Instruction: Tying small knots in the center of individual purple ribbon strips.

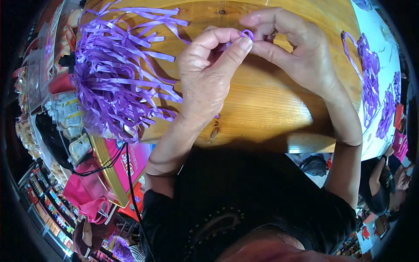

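Note:
My left hand (pixel 205 72) is closed, with thumb and forefinger pinching a purple ribbon whose small loop (pixel 247 34) stands up at the fingertips. From the other side, my right hand (pixel 292 48) meets it there. Its thumb and a curled finger close in at the loop, while another finger reaches out above; the exact grip is partly hidden. Beside my left hand, a large heap of loose purple ribbon strips (pixel 118 74) spreads over the left of the wooden table (pixel 262 100), cut ends pointing right.
On a white surface (pixel 382 39) to the right lie bunches of purple ribbon (pixel 370 74). Clear plastic containers with small packets (pixel 65 115) crowd the left edge. A black cord (pixel 131 183) hangs beside a pink box (pixel 136 161). Another person (pixel 379 183) is at the far right.

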`<move>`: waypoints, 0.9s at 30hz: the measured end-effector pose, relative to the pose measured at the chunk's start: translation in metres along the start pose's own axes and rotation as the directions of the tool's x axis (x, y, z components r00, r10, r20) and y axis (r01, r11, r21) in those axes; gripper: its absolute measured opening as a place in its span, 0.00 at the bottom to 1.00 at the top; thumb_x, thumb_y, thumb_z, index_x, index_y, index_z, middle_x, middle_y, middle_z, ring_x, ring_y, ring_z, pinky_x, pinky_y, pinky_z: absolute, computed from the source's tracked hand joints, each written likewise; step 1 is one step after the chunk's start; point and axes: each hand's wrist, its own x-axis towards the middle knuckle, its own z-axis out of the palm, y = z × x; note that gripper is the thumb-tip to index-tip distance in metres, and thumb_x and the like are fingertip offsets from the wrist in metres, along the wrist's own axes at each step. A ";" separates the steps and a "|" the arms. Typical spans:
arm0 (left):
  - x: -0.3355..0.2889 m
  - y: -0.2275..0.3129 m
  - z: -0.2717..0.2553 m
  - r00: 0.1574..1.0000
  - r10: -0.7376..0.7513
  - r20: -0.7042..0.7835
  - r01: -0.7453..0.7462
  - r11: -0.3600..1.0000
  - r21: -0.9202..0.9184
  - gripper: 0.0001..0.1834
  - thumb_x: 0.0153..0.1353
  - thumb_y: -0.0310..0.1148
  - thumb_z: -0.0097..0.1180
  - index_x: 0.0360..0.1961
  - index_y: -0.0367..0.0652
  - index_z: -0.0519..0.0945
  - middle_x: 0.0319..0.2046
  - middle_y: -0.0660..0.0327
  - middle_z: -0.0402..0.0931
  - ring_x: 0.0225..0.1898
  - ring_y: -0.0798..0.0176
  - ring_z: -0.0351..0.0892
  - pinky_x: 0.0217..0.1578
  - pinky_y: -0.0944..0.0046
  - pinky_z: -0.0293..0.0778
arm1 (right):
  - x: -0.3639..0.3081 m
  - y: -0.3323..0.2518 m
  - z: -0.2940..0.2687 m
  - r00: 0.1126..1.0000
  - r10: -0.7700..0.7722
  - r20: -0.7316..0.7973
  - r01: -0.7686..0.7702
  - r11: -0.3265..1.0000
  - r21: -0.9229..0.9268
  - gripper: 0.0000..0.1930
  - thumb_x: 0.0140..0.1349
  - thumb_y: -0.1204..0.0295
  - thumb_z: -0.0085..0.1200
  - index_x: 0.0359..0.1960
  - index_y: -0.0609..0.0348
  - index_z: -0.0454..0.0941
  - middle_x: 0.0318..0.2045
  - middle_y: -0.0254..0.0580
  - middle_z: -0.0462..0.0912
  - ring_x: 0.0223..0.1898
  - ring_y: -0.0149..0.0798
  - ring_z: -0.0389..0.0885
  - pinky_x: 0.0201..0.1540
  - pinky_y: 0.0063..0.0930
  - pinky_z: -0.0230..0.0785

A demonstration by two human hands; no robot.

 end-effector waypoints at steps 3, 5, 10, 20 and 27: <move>0.000 0.007 0.000 0.993 -0.101 0.066 0.109 0.984 -0.142 0.05 0.54 0.23 0.58 0.33 0.35 0.78 0.28 0.65 0.75 0.32 0.77 0.71 0.35 0.77 0.67 | -0.001 0.007 -0.002 0.993 0.023 0.119 -0.058 0.953 0.299 0.15 0.52 0.79 0.58 0.43 0.60 0.76 0.29 0.35 0.78 0.32 0.26 0.76 0.36 0.18 0.68; -0.001 0.010 -0.003 0.986 -0.133 0.098 0.151 0.965 -0.213 0.05 0.55 0.23 0.57 0.33 0.35 0.78 0.29 0.64 0.76 0.33 0.77 0.71 0.36 0.77 0.67 | -0.002 0.005 -0.001 0.988 0.030 0.152 -0.074 0.953 0.295 0.15 0.52 0.80 0.57 0.43 0.61 0.76 0.31 0.35 0.78 0.34 0.27 0.75 0.37 0.18 0.68; -0.002 0.009 -0.006 0.978 -0.205 0.046 0.210 0.963 -0.167 0.04 0.54 0.22 0.57 0.32 0.34 0.78 0.30 0.65 0.76 0.34 0.76 0.72 0.38 0.77 0.66 | 0.001 0.006 0.001 0.965 -0.251 0.080 0.257 0.963 -0.085 0.10 0.54 0.79 0.56 0.40 0.63 0.77 0.30 0.31 0.77 0.35 0.27 0.74 0.38 0.19 0.67; 0.006 0.004 -0.017 0.946 -0.312 0.091 0.321 0.940 -0.116 0.04 0.51 0.22 0.59 0.30 0.36 0.79 0.22 0.69 0.74 0.20 0.80 0.60 0.20 0.78 0.55 | 0.015 -0.016 -0.023 0.880 -0.446 0.163 0.471 0.862 -0.189 0.14 0.45 0.76 0.57 0.37 0.66 0.78 0.28 0.38 0.76 0.27 0.34 0.74 0.28 0.24 0.63; 0.006 0.006 -0.006 0.963 -0.264 0.045 0.261 0.963 0.070 0.04 0.52 0.25 0.61 0.30 0.37 0.79 0.22 0.70 0.72 0.23 0.80 0.66 0.24 0.79 0.61 | 0.017 -0.002 -0.027 0.911 -0.396 0.113 0.411 0.866 -0.284 0.09 0.44 0.74 0.62 0.29 0.60 0.79 0.27 0.38 0.78 0.28 0.36 0.76 0.31 0.24 0.67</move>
